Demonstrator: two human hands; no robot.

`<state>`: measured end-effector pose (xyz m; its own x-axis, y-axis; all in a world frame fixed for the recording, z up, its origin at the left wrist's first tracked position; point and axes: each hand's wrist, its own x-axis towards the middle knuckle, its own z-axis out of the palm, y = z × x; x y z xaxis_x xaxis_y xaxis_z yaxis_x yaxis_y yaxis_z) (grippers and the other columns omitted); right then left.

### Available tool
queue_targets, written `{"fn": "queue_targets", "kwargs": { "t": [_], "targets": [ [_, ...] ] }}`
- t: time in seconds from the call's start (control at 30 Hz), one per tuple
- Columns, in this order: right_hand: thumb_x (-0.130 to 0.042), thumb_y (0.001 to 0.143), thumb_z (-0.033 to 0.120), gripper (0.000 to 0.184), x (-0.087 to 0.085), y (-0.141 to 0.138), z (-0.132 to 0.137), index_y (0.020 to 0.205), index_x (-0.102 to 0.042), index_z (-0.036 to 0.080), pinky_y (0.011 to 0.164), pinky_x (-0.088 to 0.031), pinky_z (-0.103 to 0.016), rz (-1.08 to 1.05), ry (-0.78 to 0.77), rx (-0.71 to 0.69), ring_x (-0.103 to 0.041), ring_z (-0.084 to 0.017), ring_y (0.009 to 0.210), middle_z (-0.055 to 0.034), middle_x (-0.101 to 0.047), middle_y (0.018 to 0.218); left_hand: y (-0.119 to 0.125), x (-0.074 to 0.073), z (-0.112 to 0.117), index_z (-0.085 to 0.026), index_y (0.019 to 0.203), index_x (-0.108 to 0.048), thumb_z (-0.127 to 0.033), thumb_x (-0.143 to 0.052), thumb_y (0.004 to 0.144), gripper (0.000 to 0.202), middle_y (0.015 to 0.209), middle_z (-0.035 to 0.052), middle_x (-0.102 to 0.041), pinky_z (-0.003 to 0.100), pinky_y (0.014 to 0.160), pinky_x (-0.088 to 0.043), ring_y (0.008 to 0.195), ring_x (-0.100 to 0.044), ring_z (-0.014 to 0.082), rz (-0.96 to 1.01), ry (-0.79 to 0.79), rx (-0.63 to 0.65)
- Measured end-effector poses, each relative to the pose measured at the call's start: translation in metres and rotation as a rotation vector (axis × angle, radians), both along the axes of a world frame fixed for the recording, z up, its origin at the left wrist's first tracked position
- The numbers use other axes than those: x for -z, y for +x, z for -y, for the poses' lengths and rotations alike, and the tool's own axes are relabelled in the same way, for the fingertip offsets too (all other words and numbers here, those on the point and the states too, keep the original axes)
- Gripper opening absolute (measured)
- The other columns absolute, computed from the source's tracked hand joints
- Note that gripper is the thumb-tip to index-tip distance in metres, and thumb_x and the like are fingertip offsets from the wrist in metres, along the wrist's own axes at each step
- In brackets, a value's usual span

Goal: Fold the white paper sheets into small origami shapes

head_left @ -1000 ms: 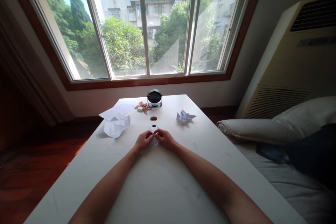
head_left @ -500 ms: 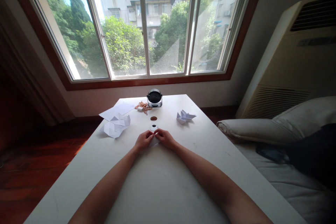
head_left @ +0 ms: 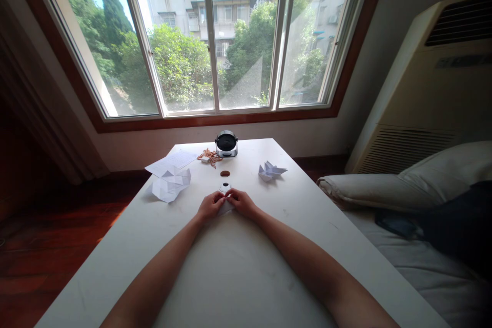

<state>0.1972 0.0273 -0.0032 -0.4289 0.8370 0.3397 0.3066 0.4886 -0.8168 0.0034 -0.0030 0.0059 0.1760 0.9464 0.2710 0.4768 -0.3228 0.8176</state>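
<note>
Left fingers (head_left: 220,196) and right fingers (head_left: 232,193) pinch white paper (head_left: 226,207) — partly hidden by them.

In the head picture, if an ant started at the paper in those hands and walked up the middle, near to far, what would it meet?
Paper, white ring, brown oval, round black gadget, window.

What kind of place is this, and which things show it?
Probably a living room at home: a pale sofa beside the white table, what looks like a tall air conditioner behind the sofa, and a wide window looking onto trees.
</note>
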Motion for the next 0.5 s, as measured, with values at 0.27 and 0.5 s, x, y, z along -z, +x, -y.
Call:
{"fn": "queue_targets", "kwargs": {
  "t": [0.27, 0.5],
  "targets": [
    [-0.058, 0.088, 0.03, 0.018, -0.0002, -0.0003, 0.0006, 0.099, -0.07, 0.022, 0.062, -0.038, -0.024, -0.004, 0.003, -0.005, -0.049, -0.013, 0.061, 0.0022, -0.061, 0.069, -0.0005, 0.0006, 0.0005, -0.02, 0.095, -0.072, -0.041, -0.057, 0.087, 0.027, 0.087, 0.0037, -0.073, 0.027, 0.074, -0.049, 0.078, -0.064, 0.0181, 0.001, 0.013, 0.014],
    [-0.059, 0.087, 0.03, 0.018, -0.0006, -0.0006, 0.0006, 0.099, -0.07, 0.022, 0.063, -0.039, -0.024, -0.003, -0.002, -0.001, -0.05, -0.013, 0.062, 0.0022, -0.062, 0.069, 0.0001, 0.0008, 0.0001, -0.02, 0.094, -0.072, -0.042, -0.057, 0.086, 0.028, 0.086, 0.0031, -0.072, 0.027, 0.073, -0.049, 0.078, -0.063, 0.018, -0.011, 0.01, 0.002]
  ]
}}
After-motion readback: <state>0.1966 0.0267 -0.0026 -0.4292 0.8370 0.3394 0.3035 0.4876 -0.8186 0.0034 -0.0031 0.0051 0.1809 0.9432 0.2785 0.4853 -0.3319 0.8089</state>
